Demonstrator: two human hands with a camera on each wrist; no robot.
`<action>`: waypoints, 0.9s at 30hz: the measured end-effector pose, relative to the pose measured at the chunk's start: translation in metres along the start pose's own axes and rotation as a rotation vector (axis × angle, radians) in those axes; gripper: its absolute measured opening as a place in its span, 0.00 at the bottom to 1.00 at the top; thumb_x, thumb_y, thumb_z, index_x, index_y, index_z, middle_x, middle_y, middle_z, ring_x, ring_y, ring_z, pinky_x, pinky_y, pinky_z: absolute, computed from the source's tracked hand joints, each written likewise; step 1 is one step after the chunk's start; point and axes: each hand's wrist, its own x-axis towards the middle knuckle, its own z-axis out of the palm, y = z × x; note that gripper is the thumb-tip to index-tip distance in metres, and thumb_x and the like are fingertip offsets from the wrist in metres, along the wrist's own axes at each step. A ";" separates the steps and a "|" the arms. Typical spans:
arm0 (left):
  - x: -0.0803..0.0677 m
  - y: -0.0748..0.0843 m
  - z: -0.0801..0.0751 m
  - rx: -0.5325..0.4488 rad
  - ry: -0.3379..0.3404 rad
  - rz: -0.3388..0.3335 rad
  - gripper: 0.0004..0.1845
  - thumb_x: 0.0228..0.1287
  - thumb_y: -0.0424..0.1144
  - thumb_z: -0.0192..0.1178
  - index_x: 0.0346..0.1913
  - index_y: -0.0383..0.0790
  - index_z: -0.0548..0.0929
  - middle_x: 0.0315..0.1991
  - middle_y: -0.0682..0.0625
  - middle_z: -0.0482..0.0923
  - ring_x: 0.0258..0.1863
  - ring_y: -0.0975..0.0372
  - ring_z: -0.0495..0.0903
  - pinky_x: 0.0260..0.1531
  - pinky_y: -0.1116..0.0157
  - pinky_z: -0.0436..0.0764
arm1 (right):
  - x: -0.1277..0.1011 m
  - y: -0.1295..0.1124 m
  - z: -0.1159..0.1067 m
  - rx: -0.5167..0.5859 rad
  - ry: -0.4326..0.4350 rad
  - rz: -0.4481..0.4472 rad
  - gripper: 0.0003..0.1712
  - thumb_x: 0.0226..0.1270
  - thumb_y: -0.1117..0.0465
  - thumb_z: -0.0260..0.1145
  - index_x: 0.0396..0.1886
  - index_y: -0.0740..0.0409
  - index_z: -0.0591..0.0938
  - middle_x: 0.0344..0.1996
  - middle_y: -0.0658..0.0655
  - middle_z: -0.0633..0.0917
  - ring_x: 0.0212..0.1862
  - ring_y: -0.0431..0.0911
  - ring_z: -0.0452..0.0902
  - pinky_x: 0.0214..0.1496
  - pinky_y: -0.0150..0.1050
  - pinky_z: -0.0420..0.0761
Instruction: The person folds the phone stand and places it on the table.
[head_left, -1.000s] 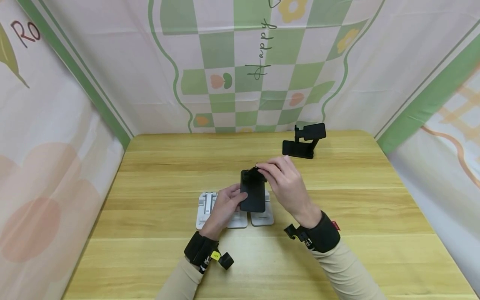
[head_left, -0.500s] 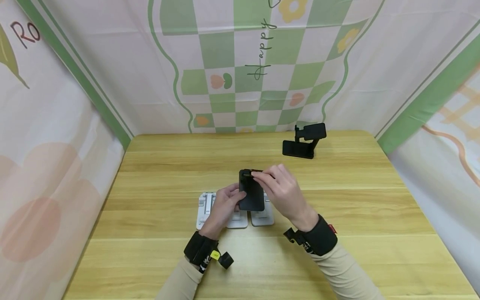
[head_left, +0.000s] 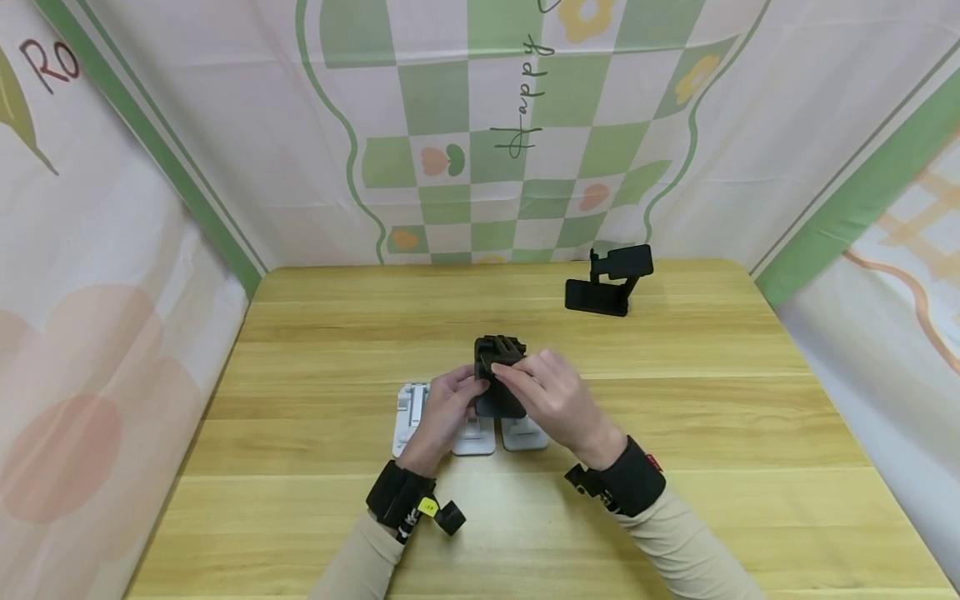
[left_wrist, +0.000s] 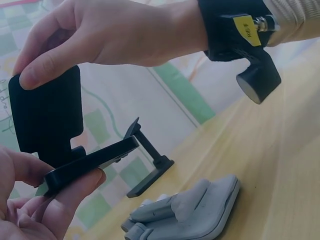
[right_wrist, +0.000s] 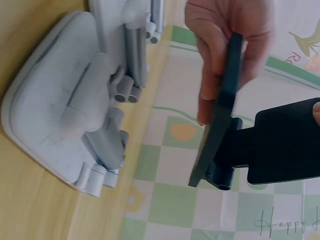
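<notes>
- Pale printed cloth [head_left: 495, 125] with green checks and flowers is hanging behind a smooth, wood-grained tabletop [head_left: 300, 350].
- Above its middle, a matte black folding stand [head_left: 500, 407] is being held off the surface, its rounded rectangular base hinging into a flat, notched plate [left_wrist: 47, 110].
- One person's left hand [head_left: 446, 408] is gripping the base, thumb against fingers; the right hand [head_left: 558, 400] is pinching the plate's free edge.
- Judging by the grips, the person is working the hinge, probably folding plate toward base; the next move likely calls for a steady base and even pressure (the joint may be stiff).
- Three light-grey, smooth, plastic-looking folded stands [head_left: 525, 435] with rounded corners and tubular hinges are lying side by side beneath.
- Toward the far right, another angular black stand [head_left: 596, 297] is standing unfolded, well apart from both hands.
</notes>
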 end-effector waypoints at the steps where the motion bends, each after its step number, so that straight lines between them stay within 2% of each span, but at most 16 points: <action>1: 0.000 0.000 0.000 0.001 0.002 0.002 0.22 0.74 0.31 0.54 0.67 0.29 0.76 0.56 0.33 0.84 0.39 0.62 0.88 0.26 0.73 0.78 | -0.001 0.000 0.001 -0.003 0.004 -0.012 0.14 0.80 0.67 0.57 0.45 0.66 0.89 0.30 0.55 0.81 0.30 0.46 0.72 0.30 0.36 0.73; 6: 0.000 0.001 0.000 -0.004 0.011 0.007 0.22 0.74 0.30 0.54 0.67 0.28 0.76 0.56 0.33 0.84 0.36 0.65 0.86 0.23 0.74 0.74 | -0.005 0.000 0.003 -0.001 0.013 -0.037 0.13 0.80 0.68 0.57 0.45 0.66 0.89 0.30 0.54 0.81 0.29 0.45 0.72 0.30 0.35 0.73; 15: 0.000 0.000 0.000 -0.042 0.017 -0.012 0.23 0.75 0.31 0.52 0.69 0.26 0.73 0.57 0.32 0.83 0.41 0.62 0.89 0.31 0.73 0.82 | -0.013 -0.001 0.005 -0.032 -0.047 -0.105 0.14 0.80 0.67 0.56 0.48 0.66 0.88 0.30 0.54 0.81 0.30 0.45 0.72 0.31 0.36 0.77; 21: 0.001 0.000 -0.001 -0.056 0.034 -0.017 0.24 0.75 0.31 0.52 0.69 0.25 0.73 0.57 0.32 0.83 0.41 0.62 0.88 0.31 0.72 0.83 | -0.018 -0.003 0.008 -0.037 -0.073 -0.122 0.15 0.79 0.70 0.53 0.49 0.66 0.87 0.31 0.53 0.81 0.30 0.45 0.73 0.31 0.36 0.79; 27: 0.000 0.001 -0.001 -0.064 0.046 -0.030 0.22 0.75 0.32 0.53 0.69 0.27 0.75 0.56 0.33 0.84 0.42 0.61 0.89 0.36 0.71 0.85 | -0.020 -0.005 0.009 -0.035 -0.100 -0.125 0.16 0.80 0.71 0.52 0.50 0.66 0.87 0.32 0.54 0.81 0.32 0.45 0.74 0.32 0.36 0.80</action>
